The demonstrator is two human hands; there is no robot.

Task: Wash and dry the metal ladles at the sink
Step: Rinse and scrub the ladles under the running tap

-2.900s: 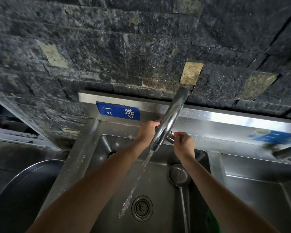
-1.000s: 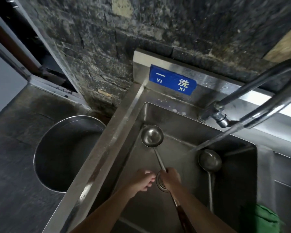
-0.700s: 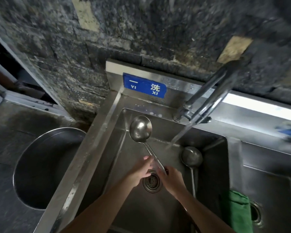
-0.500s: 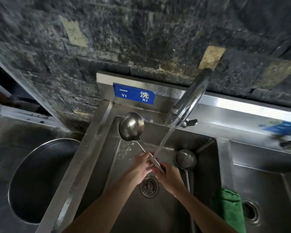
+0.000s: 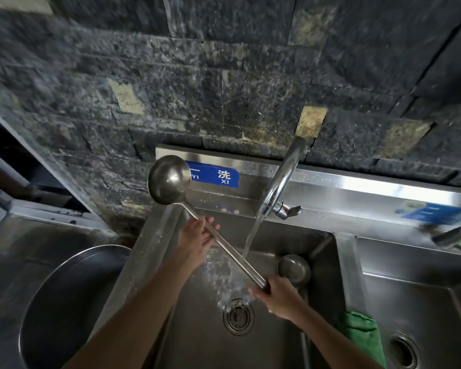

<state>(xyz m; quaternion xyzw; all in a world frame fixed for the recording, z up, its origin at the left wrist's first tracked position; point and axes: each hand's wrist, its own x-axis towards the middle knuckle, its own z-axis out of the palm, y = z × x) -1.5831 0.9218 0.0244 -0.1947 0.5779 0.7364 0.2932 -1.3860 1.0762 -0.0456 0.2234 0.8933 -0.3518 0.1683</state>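
Note:
A long metal ladle (image 5: 168, 181) is held slanted over the left sink basin (image 5: 205, 339), bowl up at the far left. My right hand (image 5: 276, 295) grips its handle end. My left hand (image 5: 197, 239) wraps loosely around the upper shaft, fingers partly spread. Water from the curved tap (image 5: 282, 177) falls on the shaft between my hands and splashes above the drain (image 5: 238, 316). A second ladle (image 5: 294, 270) lies in the basin, bowl against the back right corner, handle running toward me.
A green cloth (image 5: 362, 334) hangs on the divider between the basins. The right basin (image 5: 423, 315) has its own drain and another tap (image 5: 455, 238) at the far right. A big round metal pot (image 5: 64, 302) sits left of the sink. A dark stone wall rises behind.
The ladle has risen, its bowl now level with the blue label. My left hand slid up the shaft, my right hand moved down to the handle end, and the stream now hits the shaft.

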